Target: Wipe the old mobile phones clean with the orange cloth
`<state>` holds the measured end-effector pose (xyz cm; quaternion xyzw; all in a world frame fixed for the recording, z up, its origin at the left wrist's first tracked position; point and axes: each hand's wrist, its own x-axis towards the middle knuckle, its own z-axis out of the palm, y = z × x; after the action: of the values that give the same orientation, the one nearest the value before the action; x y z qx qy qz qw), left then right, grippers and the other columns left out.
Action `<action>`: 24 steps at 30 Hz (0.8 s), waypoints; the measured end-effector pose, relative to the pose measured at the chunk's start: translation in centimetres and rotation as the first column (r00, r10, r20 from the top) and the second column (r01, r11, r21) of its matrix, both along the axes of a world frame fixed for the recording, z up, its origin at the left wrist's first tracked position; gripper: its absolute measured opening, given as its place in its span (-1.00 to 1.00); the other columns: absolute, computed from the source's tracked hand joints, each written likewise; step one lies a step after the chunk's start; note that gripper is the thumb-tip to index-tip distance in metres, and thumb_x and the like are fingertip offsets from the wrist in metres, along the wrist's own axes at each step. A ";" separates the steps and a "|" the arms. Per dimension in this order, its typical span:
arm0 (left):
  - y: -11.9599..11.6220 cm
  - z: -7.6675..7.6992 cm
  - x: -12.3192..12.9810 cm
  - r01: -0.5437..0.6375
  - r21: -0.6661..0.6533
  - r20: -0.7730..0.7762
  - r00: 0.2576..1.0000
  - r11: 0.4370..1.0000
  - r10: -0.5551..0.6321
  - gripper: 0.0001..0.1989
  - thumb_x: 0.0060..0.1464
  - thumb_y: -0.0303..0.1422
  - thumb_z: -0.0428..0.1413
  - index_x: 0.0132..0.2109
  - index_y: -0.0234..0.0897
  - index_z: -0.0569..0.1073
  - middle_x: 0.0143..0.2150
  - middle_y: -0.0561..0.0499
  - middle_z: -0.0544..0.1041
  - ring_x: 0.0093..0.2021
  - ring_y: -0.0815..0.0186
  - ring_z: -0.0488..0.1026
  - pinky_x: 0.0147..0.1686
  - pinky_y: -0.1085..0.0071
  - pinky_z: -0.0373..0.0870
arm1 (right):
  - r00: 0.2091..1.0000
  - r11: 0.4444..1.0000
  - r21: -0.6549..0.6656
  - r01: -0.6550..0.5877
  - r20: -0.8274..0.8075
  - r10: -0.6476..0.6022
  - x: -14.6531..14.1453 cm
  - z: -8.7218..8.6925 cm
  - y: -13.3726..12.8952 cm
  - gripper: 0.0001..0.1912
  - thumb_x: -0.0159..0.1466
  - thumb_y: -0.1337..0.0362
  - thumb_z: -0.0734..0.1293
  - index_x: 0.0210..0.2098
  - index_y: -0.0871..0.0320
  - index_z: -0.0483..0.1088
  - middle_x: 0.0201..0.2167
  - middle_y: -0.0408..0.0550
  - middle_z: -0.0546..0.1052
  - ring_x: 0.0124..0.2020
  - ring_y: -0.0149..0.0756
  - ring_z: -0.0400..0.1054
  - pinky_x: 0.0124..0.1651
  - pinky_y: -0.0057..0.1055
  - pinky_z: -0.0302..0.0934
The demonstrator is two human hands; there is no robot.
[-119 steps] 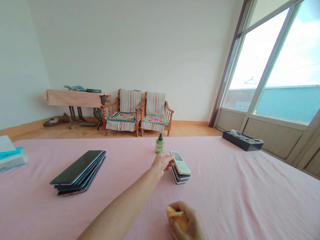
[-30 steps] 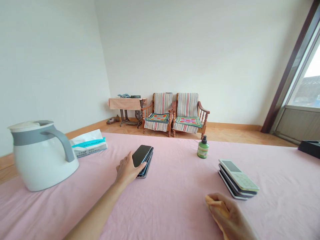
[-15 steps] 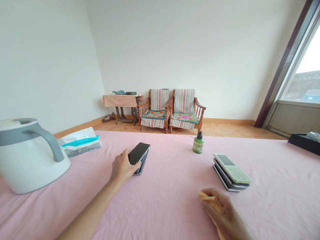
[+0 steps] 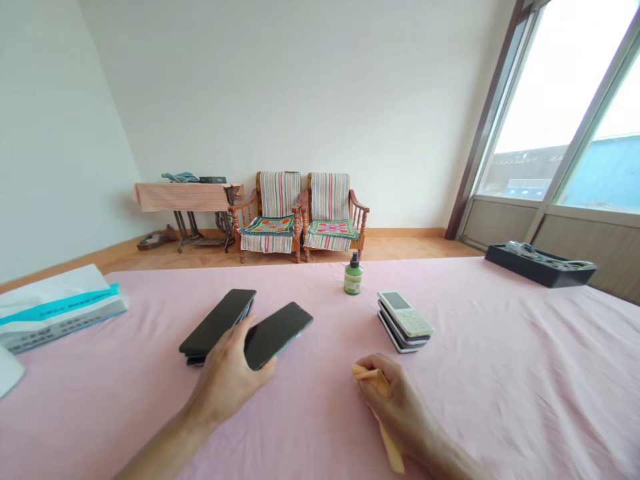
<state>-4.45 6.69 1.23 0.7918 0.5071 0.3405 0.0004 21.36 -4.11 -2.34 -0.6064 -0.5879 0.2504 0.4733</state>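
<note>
My left hand [image 4: 234,365] is closed round a black smartphone [image 4: 280,332], its dark screen facing up. Just behind and left of that hand, a stack of dark phones [image 4: 217,321] lies on the pink cloth [image 4: 310,413]. My right hand [image 4: 395,393] grips a folded yellow cloth [image 4: 387,440], whose end hangs out below the fingers. Beyond the right hand sits a second stack, with a white keypad phone [image 4: 406,313] on top. A green bottle [image 4: 353,279] with a black cap stands upright left of this stack.
A tissue pack [image 4: 60,310] lies at the left, with part of a white jug [image 4: 7,373] at the frame edge. At the back right is a black tray [image 4: 540,267] holding small items. Two chairs [image 4: 280,227] and a covered sewing table [image 4: 185,198] stand beyond.
The view has turned right. My left hand has lifted a phone off the left stack and brought it to the right. My right hand still grips the yellow cloth.
</note>
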 end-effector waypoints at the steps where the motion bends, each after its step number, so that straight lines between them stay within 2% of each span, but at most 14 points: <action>1: -0.6 -0.4 0.6 0.048 -0.034 0.005 0.999 0.998 -0.048 -0.39 -0.12 -0.31 0.12 0.14 -0.29 0.24 0.04 -0.12 0.46 0.04 0.07 0.41 0.07 0.17 0.35 | 1.000 1.000 0.003 0.006 -0.010 -0.006 0.0 -0.1 0.0 -0.86 0.19 0.32 0.24 -0.33 0.16 0.44 -0.39 -0.09 0.50 -0.32 -0.25 0.40 -0.26 -0.44 0.21; 4: -2.3 -1.3 2.2 0.160 -0.101 0.020 0.987 0.982 -0.158 -0.33 -0.16 -0.37 0.14 0.17 -0.27 0.21 0.08 -0.13 0.43 0.07 0.07 0.40 0.09 0.15 0.34 | 0.999 0.999 0.022 0.039 -0.032 -0.038 0.2 -0.1 0.0 -0.85 0.20 0.30 0.24 -0.30 0.17 0.43 -0.35 -0.07 0.51 -0.28 -0.23 0.40 -0.23 -0.42 0.21; 6: -3.3 -1.6 2.9 0.179 -0.153 0.045 0.984 0.972 -0.174 -0.30 -0.17 -0.38 0.14 0.19 -0.27 0.19 0.07 -0.13 0.43 0.07 0.07 0.39 0.09 0.14 0.34 | 0.997 0.997 0.016 0.071 -0.040 -0.070 0.3 0.1 0.1 -0.84 0.20 0.28 0.24 -0.28 0.17 0.43 -0.35 -0.07 0.51 -0.31 -0.24 0.40 -0.26 -0.43 0.21; 11: -4.9 -1.4 3.7 0.264 -0.270 0.093 0.964 0.926 -0.248 -0.24 -0.22 -0.46 0.17 0.21 -0.24 0.19 0.13 -0.15 0.36 0.14 0.03 0.29 0.16 0.05 0.22 | 0.992 0.993 -0.028 0.114 -0.042 -0.116 0.3 0.3 0.1 -0.85 0.20 0.28 0.23 -0.31 0.18 0.41 -0.45 -0.12 0.48 -0.43 -0.29 0.35 -0.40 -0.46 0.17; 13: -5.4 -0.8 3.8 0.329 -0.370 0.127 0.944 0.869 -0.303 -0.18 -0.29 -0.49 0.20 0.21 -0.21 0.21 0.13 -0.14 0.34 0.16 0.02 0.25 0.17 0.07 0.19 | 0.993 0.994 -0.023 0.109 -0.032 -0.110 0.2 0.3 0.0 -0.86 0.20 0.29 0.23 -0.32 0.18 0.41 -0.46 -0.13 0.47 -0.43 -0.29 0.35 -0.41 -0.46 0.17; 15: -6.0 0.0 3.8 0.401 -0.474 0.201 0.916 0.784 -0.347 -0.11 -0.31 -0.53 0.22 0.24 -0.15 0.17 0.15 -0.11 0.30 0.18 0.07 0.23 0.19 0.14 0.18 | 0.994 0.995 -0.016 0.101 -0.026 -0.102 0.2 0.4 0.0 -0.86 0.20 0.29 0.23 -0.32 0.18 0.40 -0.45 -0.12 0.49 -0.41 -0.28 0.36 -0.38 -0.45 0.18; 18: -6.8 1.2 3.7 0.513 -0.544 0.296 0.858 0.664 -0.420 -0.09 -0.29 -0.58 0.18 0.27 -0.08 0.12 0.18 -0.06 0.26 0.19 0.13 0.21 0.18 0.21 0.19 | 0.995 0.995 -0.005 0.095 -0.025 -0.095 0.2 0.4 -0.1 -0.86 0.20 0.30 0.23 -0.31 0.19 0.40 -0.41 -0.10 0.50 -0.37 -0.26 0.38 -0.32 -0.43 0.19; 21: -7.6 1.7 3.9 0.529 -0.583 0.310 0.847 0.617 -0.433 -0.07 -0.30 -0.62 0.13 0.28 -0.11 0.11 0.20 -0.06 0.23 0.21 0.15 0.18 0.22 0.23 0.12 | 0.996 0.997 0.009 0.082 -0.017 -0.082 0.2 0.4 -0.1 -0.86 0.21 0.29 0.23 -0.30 0.18 0.39 -0.41 -0.11 0.50 -0.36 -0.26 0.38 -0.30 -0.43 0.19; 24: -8.2 1.5 4.3 0.510 -0.635 0.312 0.857 0.580 -0.411 -0.11 -0.29 -0.64 0.09 0.27 -0.17 0.14 0.17 -0.08 0.23 0.07 0.21 0.32 0.09 0.33 0.30 | 0.997 0.997 0.030 0.077 -0.001 -0.077 0.3 0.2 0.0 -0.86 0.21 0.29 0.23 -0.29 0.18 0.39 -0.38 -0.09 0.50 -0.33 -0.25 0.39 -0.27 -0.42 0.19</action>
<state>-0.17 -1.52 2.76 0.8112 0.3723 0.1623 0.4207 21.64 -4.09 -2.13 -0.6214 -0.5679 0.2229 0.4915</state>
